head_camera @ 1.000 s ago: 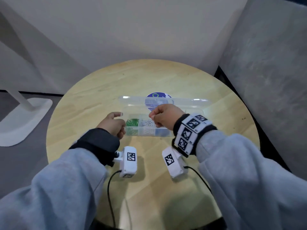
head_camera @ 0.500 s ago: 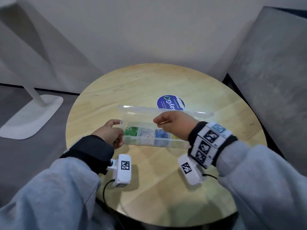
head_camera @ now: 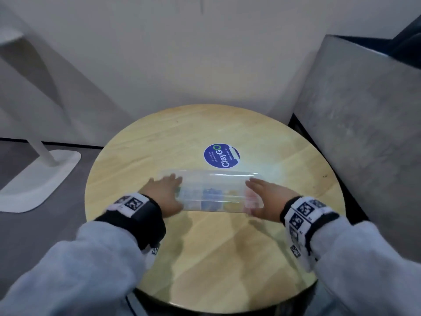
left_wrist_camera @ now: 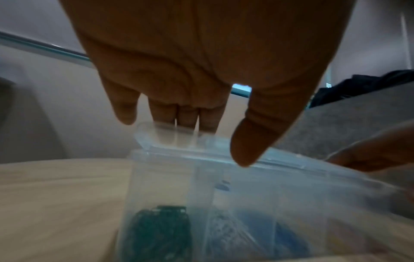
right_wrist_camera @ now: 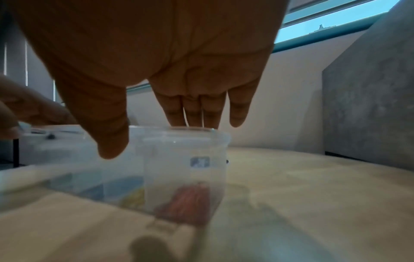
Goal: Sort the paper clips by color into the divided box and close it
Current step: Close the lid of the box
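A clear divided box (head_camera: 214, 201) lies across the middle of the round table. Through its walls I see green clips (left_wrist_camera: 159, 230) at the left end, blue clips (left_wrist_camera: 289, 235) near the middle, and yellow clips (right_wrist_camera: 136, 198) and red clips (right_wrist_camera: 190, 200) at the right end. The clear lid (head_camera: 209, 179) leans forward over the box, low over its rim. My left hand (head_camera: 170, 192) spans the left end, straight fingers (left_wrist_camera: 186, 115) behind the lid and the thumb in front. My right hand (head_camera: 259, 195) spans the right end the same way, fingers (right_wrist_camera: 192, 109) on the lid's edge.
The wooden table (head_camera: 205, 258) carries a round blue sticker (head_camera: 222, 156) just behind the box. A grey concrete block (head_camera: 364, 133) stands close on the right, a pale wall behind. A white stand base (head_camera: 38, 179) sits on the floor to the left.
My right hand left the middle compartments and went to the box's right end. My left hand uncurled onto the lid. The lid tipped from upright down toward the box.
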Tool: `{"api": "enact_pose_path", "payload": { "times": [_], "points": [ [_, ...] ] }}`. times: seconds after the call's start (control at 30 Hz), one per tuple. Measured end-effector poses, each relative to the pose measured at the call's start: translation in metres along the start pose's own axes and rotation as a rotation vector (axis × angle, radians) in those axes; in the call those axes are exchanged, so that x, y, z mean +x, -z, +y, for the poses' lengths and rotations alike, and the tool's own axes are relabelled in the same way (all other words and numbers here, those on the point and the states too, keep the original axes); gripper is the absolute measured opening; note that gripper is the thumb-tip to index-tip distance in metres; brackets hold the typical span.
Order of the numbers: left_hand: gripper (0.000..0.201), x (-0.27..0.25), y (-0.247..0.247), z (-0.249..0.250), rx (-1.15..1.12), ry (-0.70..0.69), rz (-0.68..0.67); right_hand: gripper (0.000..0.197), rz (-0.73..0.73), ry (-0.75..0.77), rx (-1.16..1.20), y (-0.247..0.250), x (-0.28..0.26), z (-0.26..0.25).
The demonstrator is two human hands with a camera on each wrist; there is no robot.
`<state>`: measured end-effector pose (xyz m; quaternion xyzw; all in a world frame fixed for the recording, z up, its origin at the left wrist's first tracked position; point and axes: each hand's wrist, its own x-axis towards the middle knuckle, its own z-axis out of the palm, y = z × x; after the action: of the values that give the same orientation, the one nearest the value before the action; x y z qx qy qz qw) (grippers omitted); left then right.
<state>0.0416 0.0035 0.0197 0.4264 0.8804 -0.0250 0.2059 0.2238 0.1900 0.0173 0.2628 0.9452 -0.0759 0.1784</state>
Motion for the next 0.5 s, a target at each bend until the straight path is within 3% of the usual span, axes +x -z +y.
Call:
{"api": "enact_pose_path", "payload": {
  "times": [0.07, 0.17, 0.27, 0.5],
  "points": [
    [0.085, -0.002, -0.009, 0.005, 0.027, -0.026, -0.066, 0.088, -0.002, -0.010, 0.009, -0.013, -0.004, 0.006],
    [0.074, 0.000, -0.009, 0.004, 0.088, -0.042, -0.118, 0.076, -0.005, -0.025, 0.054, -0.021, -0.012, 0.008],
    [0.066, 0.003, -0.001, 0.002, 0.187, -0.085, -0.103, 0.061, -0.001, -0.015, 0.049, -0.018, -0.012, 0.007],
    [0.065, 0.015, 0.003, 0.007, 0.343, -0.096, -0.014, 0.068, -0.034, -0.010, -0.082, -0.004, 0.006, 0.003]
  ]
}}
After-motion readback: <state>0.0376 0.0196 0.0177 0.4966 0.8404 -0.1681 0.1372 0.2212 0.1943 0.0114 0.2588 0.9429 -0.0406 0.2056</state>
